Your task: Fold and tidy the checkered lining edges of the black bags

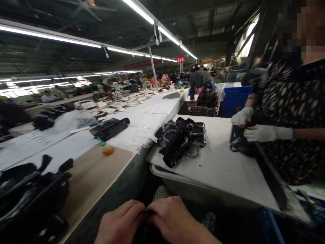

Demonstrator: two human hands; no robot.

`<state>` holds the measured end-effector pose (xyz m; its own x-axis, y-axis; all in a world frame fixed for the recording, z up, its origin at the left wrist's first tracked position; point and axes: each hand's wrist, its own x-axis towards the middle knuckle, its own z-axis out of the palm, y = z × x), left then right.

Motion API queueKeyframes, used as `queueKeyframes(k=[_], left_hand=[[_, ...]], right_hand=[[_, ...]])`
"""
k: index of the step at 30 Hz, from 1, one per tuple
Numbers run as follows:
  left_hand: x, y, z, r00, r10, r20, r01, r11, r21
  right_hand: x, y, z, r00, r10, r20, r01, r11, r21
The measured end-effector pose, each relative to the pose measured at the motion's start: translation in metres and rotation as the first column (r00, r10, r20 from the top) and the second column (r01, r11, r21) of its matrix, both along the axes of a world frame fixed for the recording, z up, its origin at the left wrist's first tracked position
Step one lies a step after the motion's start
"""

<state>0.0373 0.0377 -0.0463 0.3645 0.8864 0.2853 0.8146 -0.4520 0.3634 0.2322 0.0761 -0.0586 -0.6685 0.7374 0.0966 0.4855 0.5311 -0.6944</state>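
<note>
My left hand (122, 222) and my right hand (175, 220) meet low at the bottom edge, below the table tops. Both are closed, their fingers pinching a small dark item (149, 214) between them that I cannot make out. A heap of black bags (181, 137) lies on the white table (220, 162) ahead. More black bags (30, 193) are piled at my near left.
A person in white gloves (256, 130) at the right handles a black piece (238, 140) on the same table. A long white workbench (142, 118) runs away left, with a black bag (109, 128), a small glue bottle (107, 148) and paper pieces. Other workers sit farther back near a blue bin (235, 98).
</note>
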Motion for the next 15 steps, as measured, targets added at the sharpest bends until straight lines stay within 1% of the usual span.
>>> queueKeyframes(k=[2, 3, 6, 9, 12, 15], left_hand=[[0.012, -0.003, 0.004, 0.996, 0.084, 0.02, -0.084, 0.996, -0.012], [0.017, -0.004, 0.005, 0.991, 0.128, 0.026, -0.127, 0.991, -0.046], [0.024, -0.001, 0.008, 0.97, 0.231, 0.074, -0.217, 0.962, -0.163], [0.022, -0.001, 0.017, 0.954, 0.271, 0.126, -0.228, 0.933, -0.279], [0.02, -0.006, 0.026, 0.927, 0.318, 0.2, -0.224, 0.895, -0.386], [0.018, -0.011, 0.027, 0.875, 0.416, 0.249, -0.294, 0.864, -0.409]], right_hand=[[0.004, -0.003, -0.002, 0.996, -0.043, -0.076, 0.041, 0.999, -0.029], [0.005, -0.004, -0.003, 0.993, -0.052, -0.107, 0.048, 0.998, -0.042], [0.008, 0.002, -0.01, 0.984, -0.024, -0.178, 0.01, 0.997, -0.079], [0.007, 0.008, -0.016, 0.982, 0.027, -0.186, -0.051, 0.991, -0.127], [0.005, 0.013, -0.017, 0.983, 0.042, -0.177, -0.071, 0.985, -0.159], [0.002, 0.017, -0.016, 0.984, 0.035, -0.172, -0.064, 0.984, -0.165]])
